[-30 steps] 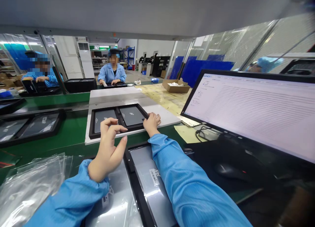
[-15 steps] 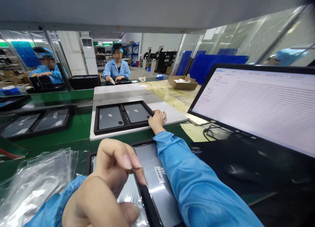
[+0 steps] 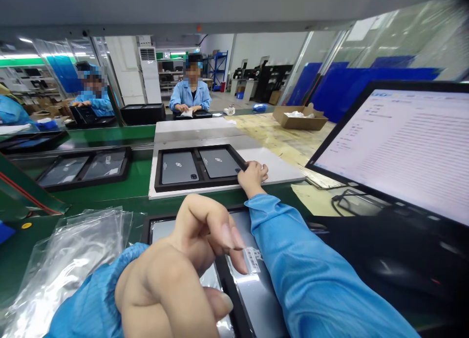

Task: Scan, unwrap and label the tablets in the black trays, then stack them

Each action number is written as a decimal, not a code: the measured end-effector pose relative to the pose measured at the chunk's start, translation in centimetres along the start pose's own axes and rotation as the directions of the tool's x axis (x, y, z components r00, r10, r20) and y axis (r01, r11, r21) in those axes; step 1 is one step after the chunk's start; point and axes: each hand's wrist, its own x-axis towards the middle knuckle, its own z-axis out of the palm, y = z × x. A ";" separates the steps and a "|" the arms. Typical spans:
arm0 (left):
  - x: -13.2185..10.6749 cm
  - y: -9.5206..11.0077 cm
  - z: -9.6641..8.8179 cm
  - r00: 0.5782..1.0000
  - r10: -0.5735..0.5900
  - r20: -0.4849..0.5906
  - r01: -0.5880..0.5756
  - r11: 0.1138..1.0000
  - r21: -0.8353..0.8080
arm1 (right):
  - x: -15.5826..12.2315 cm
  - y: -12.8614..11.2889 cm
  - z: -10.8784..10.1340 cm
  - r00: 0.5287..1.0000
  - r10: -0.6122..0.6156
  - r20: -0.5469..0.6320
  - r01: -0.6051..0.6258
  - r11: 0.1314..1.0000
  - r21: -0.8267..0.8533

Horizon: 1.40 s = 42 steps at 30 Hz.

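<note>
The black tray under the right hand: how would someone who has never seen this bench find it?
Start at the green belt and find the white board lying across it. The black tray sits on that board with two grey tablets, the right hand on its corner. The similar tray further left lies straight on the belt, untouched.

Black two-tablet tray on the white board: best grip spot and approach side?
Grip the black tray by its raised rim at the near right corner, coming from the right, where the right hand sits. It lies flat on the white board; both pockets hold tablets.
</note>
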 end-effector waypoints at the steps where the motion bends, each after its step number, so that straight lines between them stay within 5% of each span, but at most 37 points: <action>1: -0.1 -0.1 0.0 1.000 0.011 0.000 -0.011 1.000 0.004 | 0.0 0.0 0.0 1.000 0.006 0.005 -0.006 1.000 -0.002; 7: 0.6 -1.8 -0.8 0.965 0.209 0.161 -0.240 0.949 0.203 | 0.1 0.1 0.0 1.000 0.022 0.013 -0.022 1.000 -0.005; 9: 2.7 -2.7 -2.6 0.931 0.294 0.218 -0.359 0.846 0.393 | 0.0 0.1 0.0 1.000 0.021 0.018 -0.021 1.000 -0.008; 11: 5.5 -4.0 -6.1 0.919 0.380 0.106 -0.352 0.668 0.655 | -0.1 0.2 0.0 1.000 0.020 0.019 -0.020 1.000 -0.009; 12: 6.8 -4.9 -8.5 0.907 0.421 -0.020 -0.246 0.567 0.786 | -0.1 0.2 0.1 1.000 0.021 0.017 -0.021 1.000 -0.010; 14: 8.2 -7.1 -14.5 0.818 0.457 -0.349 0.180 0.372 0.911 | -0.2 0.3 0.1 1.000 0.025 0.013 -0.025 1.000 -0.009; 17: 6.9 -11.1 -23.2 0.624 0.305 -0.719 0.700 0.190 0.688 | -0.3 0.4 0.3 0.999 0.033 0.016 -0.032 0.999 -0.006; 19: 4.9 -13.4 -27.0 0.544 0.146 -0.826 0.819 0.121 0.561 | -0.3 0.5 0.3 0.999 0.035 0.024 -0.034 0.999 -0.007; 21: 3.6 -15.1 -28.9 0.521 0.054 -0.852 0.848 0.079 0.524 | -0.3 0.5 0.2 0.999 0.039 0.032 -0.038 0.999 -0.013; 26: 5.0 -16.9 -29.6 0.680 0.040 -0.732 0.733 -0.012 0.680 | -0.4 0.4 0.0 0.998 0.042 0.048 -0.041 0.999 -0.025; 33: 5.8 -16.6 -31.1 0.720 0.073 -0.690 0.689 0.042 0.723 | -0.3 0.5 0.3 1.000 0.025 0.012 -0.024 0.999 -0.022; 35: 6.3 -15.5 -30.7 0.694 0.156 -0.703 0.694 0.115 0.710 | -0.2 0.5 0.4 1.000 0.025 0.017 -0.025 0.999 -0.023; 38: 8.4 -12.8 -28.1 0.666 0.286 -0.689 0.659 0.208 0.723 | -0.2 0.5 0.5 1.000 0.027 0.014 -0.027 1.000 -0.007; 42: 11.3 -9.2 -21.3 0.701 0.391 -0.596 0.547 0.241 0.802 | -0.1 0.7 0.7 0.999 0.024 0.023 -0.024 1.000 -0.006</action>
